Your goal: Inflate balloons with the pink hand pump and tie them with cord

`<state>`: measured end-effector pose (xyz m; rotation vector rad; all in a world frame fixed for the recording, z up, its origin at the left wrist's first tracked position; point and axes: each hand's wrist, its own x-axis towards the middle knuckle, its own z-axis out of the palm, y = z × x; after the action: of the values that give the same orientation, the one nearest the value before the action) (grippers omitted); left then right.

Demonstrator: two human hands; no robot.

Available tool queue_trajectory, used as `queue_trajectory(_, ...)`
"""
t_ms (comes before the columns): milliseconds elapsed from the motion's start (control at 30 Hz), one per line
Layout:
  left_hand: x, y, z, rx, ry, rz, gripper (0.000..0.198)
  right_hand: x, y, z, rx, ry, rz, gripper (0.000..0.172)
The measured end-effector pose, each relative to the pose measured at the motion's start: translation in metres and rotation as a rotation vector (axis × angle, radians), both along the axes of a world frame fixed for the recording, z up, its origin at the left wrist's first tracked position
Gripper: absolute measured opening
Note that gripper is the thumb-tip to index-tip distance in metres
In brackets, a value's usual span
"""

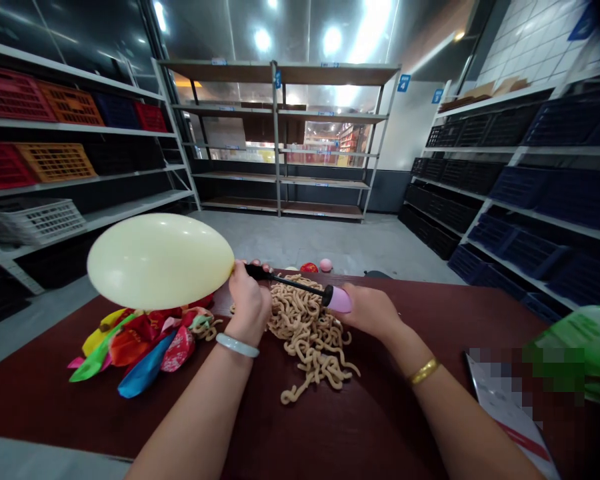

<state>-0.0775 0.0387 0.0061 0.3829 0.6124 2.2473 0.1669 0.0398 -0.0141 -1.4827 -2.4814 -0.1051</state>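
Note:
A pale yellow inflated balloon (160, 261) floats above the left of the dark red table (330, 427). My left hand (247, 300) is closed around the balloon's neck, pinching it onto the black nozzle of a hand pump (300, 288). My right hand (370, 310) grips the pump's pink handle at the other end. The pump lies nearly level between both hands, just above a heap of tan cord loops (310, 337).
A pile of flat coloured balloons (140, 343) lies at the table's left. Two small balloons (317, 267) sit at the far edge. A paper sheet (505, 407) and a green balloon (580, 353) are at the right. Shelving with crates lines the room.

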Motion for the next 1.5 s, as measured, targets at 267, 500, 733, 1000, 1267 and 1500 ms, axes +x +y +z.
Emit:
queue_trajectory(267, 0.029, 0.0, -0.014, 0.041, 0.001, -0.073, 0.023, 0.004, 0.0, 0.003, 0.022, -0.069, -0.024, 0.038)
queue_trajectory(500, 0.083, -0.02, -0.027, 0.057, 0.037, -0.293, 0.02, -0.008, -0.014, 0.008, 0.027, -0.028, -0.026, 0.034)
queue_trajectory(733, 0.088, -0.024, -0.027, 0.033, 0.076, -0.294, 0.021, -0.014, -0.019, 0.011, -0.006, -0.002, -0.034, 0.035)
queue_trajectory(1000, 0.034, -0.005, -0.009, 0.003, 0.019, -0.159, 0.02, -0.004, -0.007, 0.01, -0.158, 0.048, 0.009, 0.044)
queue_trajectory(1267, 0.0, 0.004, -0.005, 0.011, -0.009, -0.084, 0.021, 0.012, -0.006, 0.022, -0.222, 0.081, 0.061, 0.036)
queue_trajectory(1500, 0.029, 0.002, -0.018, 0.033, 0.016, -0.144, 0.023, 0.013, -0.003, 0.014, -0.105, 0.007, 0.057, 0.036)
